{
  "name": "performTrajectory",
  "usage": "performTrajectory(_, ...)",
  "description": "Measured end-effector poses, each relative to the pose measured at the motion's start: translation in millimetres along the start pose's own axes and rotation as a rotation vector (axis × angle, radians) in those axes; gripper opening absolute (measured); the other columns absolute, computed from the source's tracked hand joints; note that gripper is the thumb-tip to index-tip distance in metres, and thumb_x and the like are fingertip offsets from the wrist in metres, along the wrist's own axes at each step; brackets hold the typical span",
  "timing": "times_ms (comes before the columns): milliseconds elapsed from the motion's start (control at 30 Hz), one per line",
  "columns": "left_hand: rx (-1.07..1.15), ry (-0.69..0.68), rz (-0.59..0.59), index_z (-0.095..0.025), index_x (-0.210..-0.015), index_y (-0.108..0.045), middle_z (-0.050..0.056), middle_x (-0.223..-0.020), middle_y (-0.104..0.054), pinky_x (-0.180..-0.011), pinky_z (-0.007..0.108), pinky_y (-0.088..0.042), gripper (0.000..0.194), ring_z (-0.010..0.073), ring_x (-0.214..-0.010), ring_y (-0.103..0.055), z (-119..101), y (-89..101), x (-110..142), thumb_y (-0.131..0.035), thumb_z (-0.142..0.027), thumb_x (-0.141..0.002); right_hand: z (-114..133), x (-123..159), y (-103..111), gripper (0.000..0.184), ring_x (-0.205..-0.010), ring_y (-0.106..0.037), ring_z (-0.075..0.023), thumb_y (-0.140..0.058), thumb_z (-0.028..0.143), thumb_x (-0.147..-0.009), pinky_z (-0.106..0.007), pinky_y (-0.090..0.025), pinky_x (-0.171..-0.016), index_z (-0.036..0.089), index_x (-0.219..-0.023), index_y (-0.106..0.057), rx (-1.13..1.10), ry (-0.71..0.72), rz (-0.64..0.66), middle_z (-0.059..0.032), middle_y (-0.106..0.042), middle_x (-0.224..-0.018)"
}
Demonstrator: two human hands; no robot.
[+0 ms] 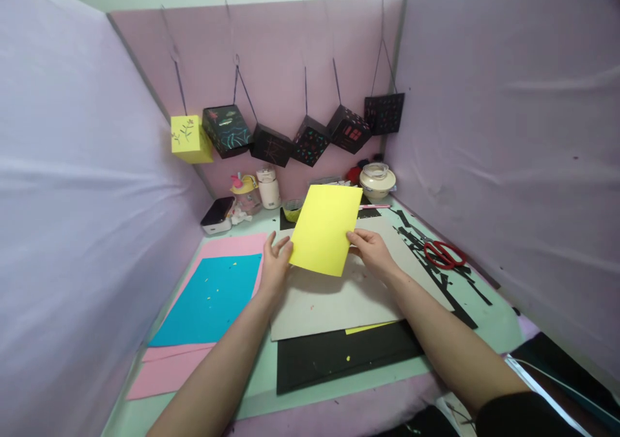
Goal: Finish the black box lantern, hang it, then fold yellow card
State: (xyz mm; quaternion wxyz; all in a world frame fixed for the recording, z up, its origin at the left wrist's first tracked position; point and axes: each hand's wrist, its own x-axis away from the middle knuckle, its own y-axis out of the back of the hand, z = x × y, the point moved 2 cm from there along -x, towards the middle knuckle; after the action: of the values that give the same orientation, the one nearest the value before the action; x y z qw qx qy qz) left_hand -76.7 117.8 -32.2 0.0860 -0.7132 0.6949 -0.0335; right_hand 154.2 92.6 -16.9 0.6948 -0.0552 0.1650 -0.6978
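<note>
A yellow sheet of paper [325, 229] is held up above the desk, tilted to the right. My left hand [275, 264] pinches its lower left edge. On its lower right edge my right hand [371, 250] does the same. Under the sheet lies a grey cardboard [339, 298], with a black sheet [339, 356] beneath it toward me.
A blue sheet [213, 298] on pink sheets [167, 369] lies at the left. Red scissors [443, 254] rest on black paper strips [436, 269] at the right. Small decorated boxes [271, 141] hang on the back wall above cups, a tape roll [376, 177] and a pen [374, 206].
</note>
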Motion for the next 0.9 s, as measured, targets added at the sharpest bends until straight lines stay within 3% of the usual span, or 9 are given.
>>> performTrajectory(67,-0.196,-0.165,0.113,-0.031,-0.145,-0.029,0.014,-0.152,-0.034,-0.093,0.040,-0.053,0.078,0.0300,-0.132,-0.046,-4.8,-0.2,1.8,-0.070,-0.043,-0.080,-1.2,-1.7,3.2,0.029,-0.081,-0.068,-0.0216,-0.075,0.050,-0.071,-0.038,-0.056,-0.078,0.021,-0.077,-0.074,-0.017,-0.002,-0.051,-0.0036,-0.074,-0.084)
performTrajectory(133,-0.311,-0.256,0.271,-0.032,-0.144,-0.031,0.013,-0.156,-0.025,-0.099,0.043,-0.049,0.082,0.0324,-0.137,-0.038,-5.8,-3.1,5.3,-0.074,-0.043,-0.075,-3.4,-2.9,5.7,0.030,-0.077,-0.068,-0.0215,-0.077,0.049,-0.069,-0.037,-0.055,-0.076,0.020,-0.076,-0.072,-0.017,-0.012,-0.098,-0.0039,-0.074,-0.082)
performTrajectory(233,-0.394,-0.302,0.427,-0.034,-0.144,-0.034,0.012,-0.156,-0.021,-0.105,0.044,-0.043,0.086,0.0329,-0.138,-0.036,-3.0,-7.8,11.4,-0.079,-0.040,-0.071,-5.6,-3.9,8.2,0.034,-0.073,-0.069,-0.0226,-0.079,0.049,-0.065,-0.037,-0.055,-0.072,0.019,-0.079,-0.071,-0.037,-0.022,-0.145,-0.0045,-0.075,-0.081)
performTrajectory(333,-0.426,-0.316,0.500,-0.035,-0.144,-0.037,0.011,-0.157,-0.019,-0.107,0.046,-0.042,0.084,0.0330,-0.137,-0.038,1.6,-10.7,15.2,-0.079,-0.036,-0.072,-5.9,-4.6,9.7,0.036,-0.073,-0.069,-0.0239,-0.081,0.049,-0.064,-0.037,-0.056,-0.071,0.019,-0.080,-0.071,-0.091,-0.036,-0.178,-0.0050,-0.075,-0.081)
performTrajectory(500,-0.358,-0.278,0.520,-0.031,-0.141,-0.043,0.011,-0.157,-0.023,-0.107,0.044,-0.041,0.075,0.0335,-0.138,-0.036,6.9,-11.5,13.8,-0.076,-0.034,-0.075,-5.7,-6.3,11.3,0.035,-0.076,-0.070,-0.0243,-0.082,0.047,-0.063,-0.037,-0.057,-0.072,0.019,-0.081,-0.071,-0.152,-0.038,-0.180,-0.0055,-0.076,-0.085)
performTrajectory(767,-0.160,-0.059,0.541,-0.018,-0.141,-0.045,0.018,-0.149,-0.041,-0.100,0.045,-0.046,0.079,0.0382,-0.132,-0.043,-2.0,-13.9,13.1,-0.077,-0.040,-0.073,-7.1,-7.8,11.7,0.036,-0.077,-0.070,-0.0222,-0.082,0.046,-0.064,-0.036,-0.056,-0.076,0.018,-0.083,-0.071,-0.196,-0.030,-0.176,-0.0041,-0.076,-0.084)
performTrajectory(900,-0.171,-0.034,0.409,-0.019,-0.132,-0.057,0.013,-0.145,-0.047,-0.101,0.043,-0.045,0.064,0.0367,-0.133,-0.043,0.7,-12.3,11.7,-0.076,-0.037,-0.073,-8.8,-7.5,10.6,0.035,-0.078,-0.069,-0.0221,-0.080,0.047,-0.065,-0.037,-0.055,-0.078,0.019,-0.085,-0.071,-0.165,-0.038,-0.104,-0.0038,-0.075,-0.087)
